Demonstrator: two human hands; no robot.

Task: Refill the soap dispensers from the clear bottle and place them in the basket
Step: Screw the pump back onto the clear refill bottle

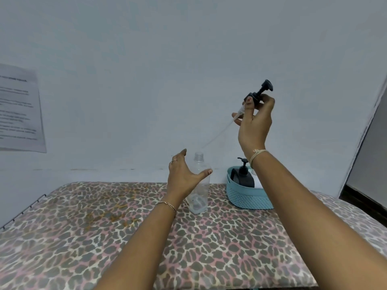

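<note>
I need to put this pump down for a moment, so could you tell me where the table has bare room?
The leopard-print table is bare across its left half, from the wire edge to the clear bottle, and along the near side. It is crowded at the back right, where the bottle stands close beside the blue basket.

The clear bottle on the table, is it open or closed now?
Open. The clear bottle shows a bare threaded neck, and the right hand holds the black pump lifted out.

Before me a pale blue-white wall (167, 59) — a printed sheet (19, 110) taped up at my left. Below it, the leopard-print surface (83, 237); a dark doorway (368, 160) opens at my right.
</note>
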